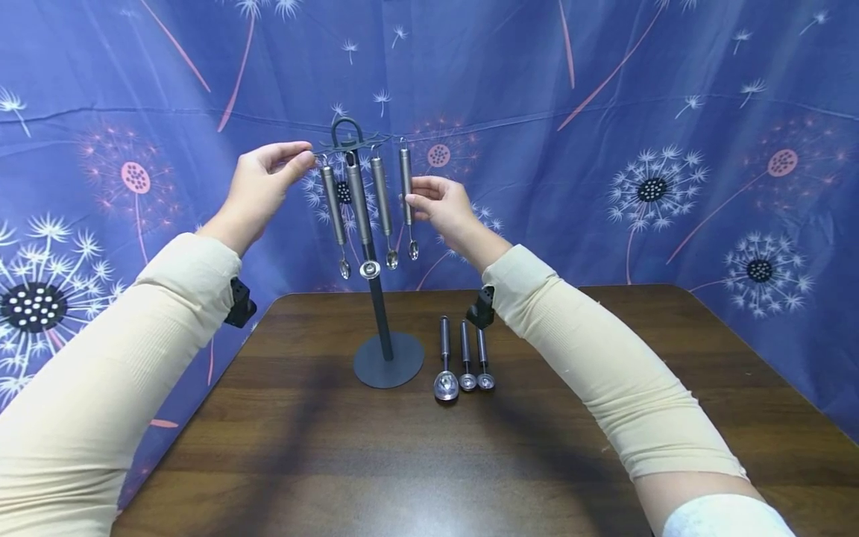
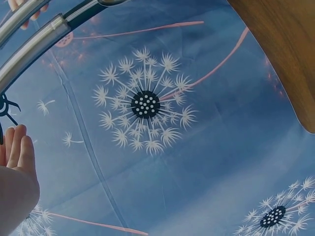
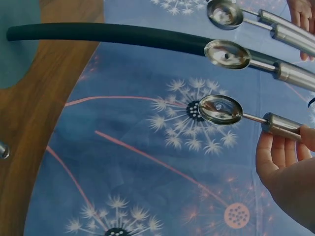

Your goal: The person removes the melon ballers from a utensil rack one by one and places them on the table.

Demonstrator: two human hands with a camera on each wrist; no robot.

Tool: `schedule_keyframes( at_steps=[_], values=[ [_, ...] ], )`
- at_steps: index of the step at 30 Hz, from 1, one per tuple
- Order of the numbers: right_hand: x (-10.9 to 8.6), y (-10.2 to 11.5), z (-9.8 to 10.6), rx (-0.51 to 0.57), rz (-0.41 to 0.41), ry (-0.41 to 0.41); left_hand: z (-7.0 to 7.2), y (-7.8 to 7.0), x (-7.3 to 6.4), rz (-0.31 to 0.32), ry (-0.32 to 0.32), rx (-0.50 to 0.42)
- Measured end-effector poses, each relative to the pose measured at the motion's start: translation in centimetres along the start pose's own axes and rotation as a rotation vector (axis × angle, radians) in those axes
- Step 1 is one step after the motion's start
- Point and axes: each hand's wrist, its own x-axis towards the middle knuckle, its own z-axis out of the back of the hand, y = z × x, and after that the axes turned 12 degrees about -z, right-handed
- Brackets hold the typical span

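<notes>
A dark metal rack (image 1: pixel 378 298) with a round base stands on the table, several steel-handled utensils hanging from its top hooks. My right hand (image 1: pixel 444 211) pinches the handle of the rightmost one, a melon baller (image 1: pixel 406 179) with a small shallow bowl, upright at a hook. In the right wrist view the bowl of that melon baller (image 3: pixel 220 109) points away from the fingers. At the rack's left side, my left hand (image 1: pixel 268 175) pinches the end of a hook between thumb and fingers. Beside those fingertips hangs another utensil (image 1: pixel 332 201). The left wrist view cuts off most of the grip.
On the brown table (image 1: pixel 403 455), right of the base, lie a larger scoop (image 1: pixel 445 358) and two smaller steel utensils side by side. A blue cloth with dandelion patterns (image 1: pixel 537 149) hangs behind the table.
</notes>
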Motion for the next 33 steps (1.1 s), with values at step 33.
schedule_keyframes(
  at_steps=[33],
  values=[
    [0.4, -4.7, 3.9, 0.007, -0.152, -0.072, -0.9, -0.9, 0.0, 0.021, -0.084, 0.015]
  ],
)
